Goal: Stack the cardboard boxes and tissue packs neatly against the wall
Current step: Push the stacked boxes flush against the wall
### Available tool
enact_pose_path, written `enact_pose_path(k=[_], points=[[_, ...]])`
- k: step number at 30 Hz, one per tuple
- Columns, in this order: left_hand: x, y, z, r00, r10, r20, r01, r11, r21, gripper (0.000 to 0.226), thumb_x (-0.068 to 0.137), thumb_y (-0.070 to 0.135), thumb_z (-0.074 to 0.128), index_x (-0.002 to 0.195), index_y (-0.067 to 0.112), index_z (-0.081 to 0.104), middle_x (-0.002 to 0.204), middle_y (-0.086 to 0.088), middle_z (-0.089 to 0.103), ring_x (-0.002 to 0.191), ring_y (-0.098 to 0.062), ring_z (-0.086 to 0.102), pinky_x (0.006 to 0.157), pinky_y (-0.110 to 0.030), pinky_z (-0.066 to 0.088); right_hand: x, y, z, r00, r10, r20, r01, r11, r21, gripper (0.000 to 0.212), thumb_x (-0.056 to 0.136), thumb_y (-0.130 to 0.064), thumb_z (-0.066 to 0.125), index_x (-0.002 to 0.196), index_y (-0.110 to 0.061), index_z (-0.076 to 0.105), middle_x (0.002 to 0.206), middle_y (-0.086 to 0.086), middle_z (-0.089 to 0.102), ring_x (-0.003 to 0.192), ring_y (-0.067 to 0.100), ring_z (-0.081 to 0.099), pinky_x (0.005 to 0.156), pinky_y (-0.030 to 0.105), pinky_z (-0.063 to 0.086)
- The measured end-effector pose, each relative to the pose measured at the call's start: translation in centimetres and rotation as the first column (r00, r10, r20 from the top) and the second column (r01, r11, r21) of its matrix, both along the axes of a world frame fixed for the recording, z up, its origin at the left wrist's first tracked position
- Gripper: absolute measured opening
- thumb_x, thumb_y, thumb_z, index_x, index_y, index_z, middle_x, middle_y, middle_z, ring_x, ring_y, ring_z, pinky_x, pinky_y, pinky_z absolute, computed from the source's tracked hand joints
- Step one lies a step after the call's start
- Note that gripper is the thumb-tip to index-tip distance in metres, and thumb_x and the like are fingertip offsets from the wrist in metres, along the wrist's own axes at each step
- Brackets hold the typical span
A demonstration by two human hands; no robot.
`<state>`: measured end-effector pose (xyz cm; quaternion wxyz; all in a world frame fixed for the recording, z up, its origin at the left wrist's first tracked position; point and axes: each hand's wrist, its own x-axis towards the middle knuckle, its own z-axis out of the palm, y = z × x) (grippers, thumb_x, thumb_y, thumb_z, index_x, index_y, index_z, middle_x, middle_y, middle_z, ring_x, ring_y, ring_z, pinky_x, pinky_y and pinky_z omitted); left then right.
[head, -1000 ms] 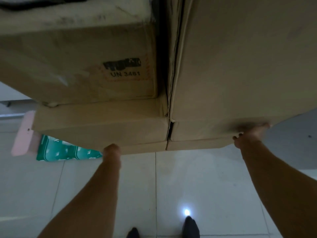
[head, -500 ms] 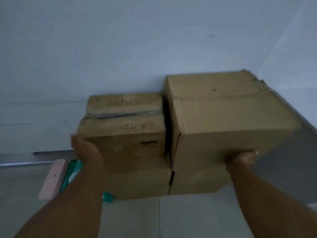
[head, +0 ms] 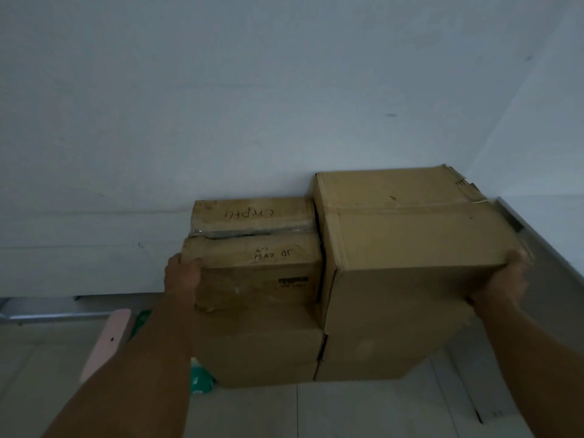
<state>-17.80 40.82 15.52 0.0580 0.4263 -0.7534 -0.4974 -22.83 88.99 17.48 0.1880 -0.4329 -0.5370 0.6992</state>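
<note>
Pink item [head: 107, 339] and green tissue pack [head: 200, 379] on floor, L of stack. L hand [head: 183, 276] grasps small box [head: 252, 263] at its L corner. R hand [head: 505, 279] grips big box [head: 410, 248] at R edge. Both boxes sit atop lower boxes [head: 262, 349], against wall [head: 252, 105].

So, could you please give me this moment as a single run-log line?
stage: squaring stack at wall | left hand: on small box corner | right hand: on big box corner | tissue pack: on floor, left of stack
</note>
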Motion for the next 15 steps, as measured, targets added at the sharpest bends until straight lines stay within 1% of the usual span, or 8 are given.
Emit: enact_pose_path(k=[2, 4, 8, 9, 11, 13, 15], points=[[-0.1, 0.2, -0.7, 0.999, 0.000, -0.041, 0.001, 1.000, 0.028, 0.060, 0.095, 0.020, 0.053, 0.150, 0.012, 0.029, 0.148, -0.018, 0.039, 0.130, -0.042, 0.043, 0.110, -0.052, 0.037, 0.2, -0.3, 0.2, 1.000, 0.026, 0.001, -0.026, 1.000, -0.014, 0.083, 0.081, -0.071, 0.044, 0.149, -0.026, 0.027, 0.148, 0.007, 0.038, 0.130, 0.031, 0.042, 0.103, 0.058, 0.040], [-0.1, 0.3, -0.9, 0.999, -0.021, -0.035, 0.022, 1.000, 0.021, 0.059, 0.095, 0.018, 0.054, 0.149, 0.010, 0.031, 0.146, -0.019, 0.041, 0.128, -0.042, 0.046, 0.108, -0.052, 0.039, 0.4, -0.1, 0.1, 0.998, 0.061, -0.012, -0.061, 0.998, 0.000, 0.080, 0.085, -0.067, 0.044, 0.150, -0.024, 0.026, 0.148, 0.008, 0.037, 0.131, 0.032, 0.041, 0.104, 0.057, 0.040], [0.3, 0.3, -0.6, 0.999, -0.037, -0.038, 0.039, 0.998, 0.056, 0.055, 0.096, 0.010, 0.051, 0.147, 0.007, 0.032, 0.145, -0.021, 0.042, 0.127, -0.041, 0.046, 0.107, -0.049, 0.040, -0.1, 0.9, 0.0, 0.998, 0.066, -0.012, -0.065, 0.997, 0.049, 0.079, 0.087, -0.067, 0.041, 0.151, -0.023, 0.025, 0.148, 0.008, 0.038, 0.131, 0.031, 0.042, 0.106, 0.054, 0.039], [0.5, 0.3, -0.5, 0.998, -0.041, -0.041, 0.043, 0.997, 0.065, 0.055, 0.096, 0.009, 0.051, 0.147, 0.008, 0.031, 0.145, -0.021, 0.042, 0.127, -0.041, 0.046, 0.107, -0.049, 0.040, -0.4, 1.1, -0.1, 0.998, 0.058, -0.014, -0.057, 0.996, 0.064, 0.078, 0.088, -0.065, 0.041, 0.151, -0.021, 0.026, 0.148, 0.008, 0.039, 0.132, 0.030, 0.042, 0.107, 0.052, 0.038], [0.5, 0.3, -0.5, 0.998, -0.038, -0.056, 0.043, 0.996, 0.082, 0.057, 0.095, 0.010, 0.052, 0.148, 0.010, 0.029, 0.145, -0.020, 0.042, 0.127, -0.041, 0.046, 0.108, -0.051, 0.039, -0.6, 1.1, 0.2, 0.999, 0.034, -0.028, -0.030, 0.993, 0.116, 0.073, 0.092, -0.059, 0.042, 0.150, -0.017, 0.029, 0.148, 0.008, 0.041, 0.132, 0.027, 0.043, 0.106, 0.042, 0.038], [0.5, 0.5, -0.4, 0.997, -0.035, -0.065, 0.041, 0.995, 0.091, 0.058, 0.095, 0.012, 0.053, 0.148, 0.012, 0.029, 0.144, -0.020, 0.043, 0.126, -0.040, 0.047, 0.107, -0.051, 0.040, -1.2, 1.3, 0.4, 0.999, 0.004, -0.052, 0.004, 0.987, 0.160, 0.068, 0.094, -0.056, 0.045, 0.147, -0.015, 0.035, 0.146, 0.007, 0.045, 0.130, 0.023, 0.046, 0.100, 0.034, 0.038], [0.6, 0.7, -0.3, 0.996, -0.043, -0.078, 0.051, 0.994, 0.099, 0.058, 0.096, 0.012, 0.052, 0.148, 0.012, 0.029, 0.144, -0.018, 0.043, 0.126, -0.038, 0.047, 0.107, -0.050, 0.040, -1.6, 1.4, 0.4, 0.998, -0.019, -0.061, 0.031, 0.981, 0.189, 0.065, 0.093, -0.056, 0.046, 0.144, -0.016, 0.039, 0.143, 0.005, 0.048, 0.125, 0.020, 0.049, 0.096, 0.030, 0.038]])
